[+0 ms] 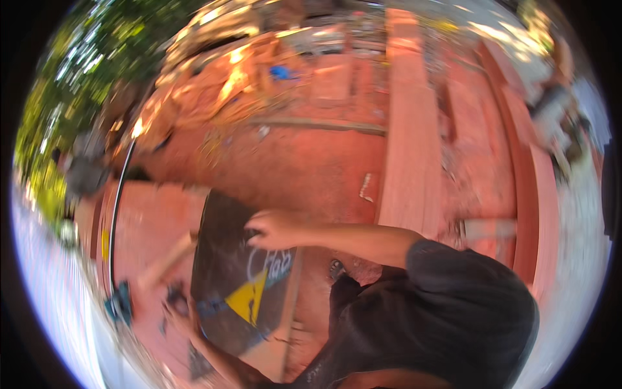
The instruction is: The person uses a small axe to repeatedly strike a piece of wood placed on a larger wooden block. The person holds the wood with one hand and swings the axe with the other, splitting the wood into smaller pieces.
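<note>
A dark, flat board (223,253) with a yellow triangle and pale handwritten marks lies on a pinkish, dust-covered surface (155,214). My right hand (275,230) is over its far right part, fingers bent and a gap between them, with nothing visible in the hand. Whether it touches the board I cannot tell. At the board's left edge is my left hand (184,321), smeared by motion, next to a small dark object (175,297) too blurred to name. A skin-toned, arm-like shape (165,262) reaches the board's left side; whose it is, or what, stays unclear.
A long reddish beam (408,142) runs away from me on the right, with another (541,194) beyond it. A thin dark pole or hose (121,201) rises at the left, near a teal object (119,303). My foot (337,269) shows on the reddish ground.
</note>
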The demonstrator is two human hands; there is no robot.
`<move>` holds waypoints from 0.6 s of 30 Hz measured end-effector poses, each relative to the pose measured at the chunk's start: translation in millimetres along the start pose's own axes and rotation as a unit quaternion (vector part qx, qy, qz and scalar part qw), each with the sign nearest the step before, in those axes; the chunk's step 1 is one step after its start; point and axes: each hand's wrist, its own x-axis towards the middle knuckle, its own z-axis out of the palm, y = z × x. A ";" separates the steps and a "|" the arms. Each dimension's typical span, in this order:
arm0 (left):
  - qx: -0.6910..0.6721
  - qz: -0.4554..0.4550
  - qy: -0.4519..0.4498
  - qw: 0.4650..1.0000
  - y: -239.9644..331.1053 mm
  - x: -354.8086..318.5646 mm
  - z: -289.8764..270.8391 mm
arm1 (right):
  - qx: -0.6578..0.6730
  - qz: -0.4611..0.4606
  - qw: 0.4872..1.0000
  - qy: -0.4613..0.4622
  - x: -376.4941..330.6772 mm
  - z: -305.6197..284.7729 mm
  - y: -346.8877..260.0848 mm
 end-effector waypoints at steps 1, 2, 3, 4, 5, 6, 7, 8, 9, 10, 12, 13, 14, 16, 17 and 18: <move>0.013 0.031 -0.011 0.999 -12.1 12.2 11.3 | 0.001 0.000 1.000 -0.013 36.2 18.0 -14.0; 0.036 0.036 -0.065 0.997 -21.7 18.2 23.0 | -0.021 -0.034 0.999 -0.028 65.2 40.3 -28.4; 0.023 0.034 -0.104 0.994 -30.1 22.0 27.2 | -0.027 -0.036 0.998 -0.032 90.2 61.1 -40.4; 0.008 0.048 -0.094 0.994 -37.7 23.9 29.8 | -0.037 -0.052 0.996 -0.069 112.0 81.7 -49.4; -0.044 0.056 -0.073 0.995 -40.6 22.7 28.1 | -0.082 -0.058 0.990 -0.097 131.9 100.7 -56.7; -0.093 0.061 -0.053 0.992 -42.4 21.3 27.7 | -0.121 -0.078 0.983 -0.114 148.7 121.8 -63.4; -0.086 0.066 -0.046 0.993 -39.3 17.9 20.0 | -0.136 -0.088 0.980 -0.115 161.8 135.2 -66.4; -0.088 0.070 -0.034 0.993 -36.3 16.1 16.7 | -0.161 -0.101 0.975 -0.116 173.2 154.1 -69.4; -0.090 0.073 -0.021 0.993 -30.1 15.7 10.7 | -0.192 -0.113 0.968 -0.112 182.8 170.1 -71.2; -0.068 0.087 -0.001 0.994 -23.4 15.1 4.8 | -0.212 -0.126 0.963 -0.106 190.3 182.3 -72.2; -0.083 0.068 -0.016 0.994 -10.7 16.8 -3.3 | -0.262 -0.138 0.948 -0.121 201.8 202.1 -70.7; -0.088 0.058 -0.023 0.994 -7.7 17.7 -5.3 | -0.247 -0.135 0.946 -0.158 207.9 210.0 -68.8; -0.082 0.073 -0.002 0.994 -3.5 19.5 -6.1 | -0.231 -0.118 0.938 -0.228 215.6 214.0 -67.1; -0.073 0.065 -0.005 0.995 -2.2 21.9 -4.0 | -0.220 -0.098 0.919 -0.312 229.6 223.5 -65.4; -0.070 0.062 -0.007 0.996 -3.8 22.0 -2.6 | -0.227 -0.093 0.913 -0.327 235.4 228.3 -64.9; -0.083 0.069 0.000 0.994 -4.8 22.5 0.1 | -0.237 -0.086 0.902 -0.351 240.9 233.6 -64.3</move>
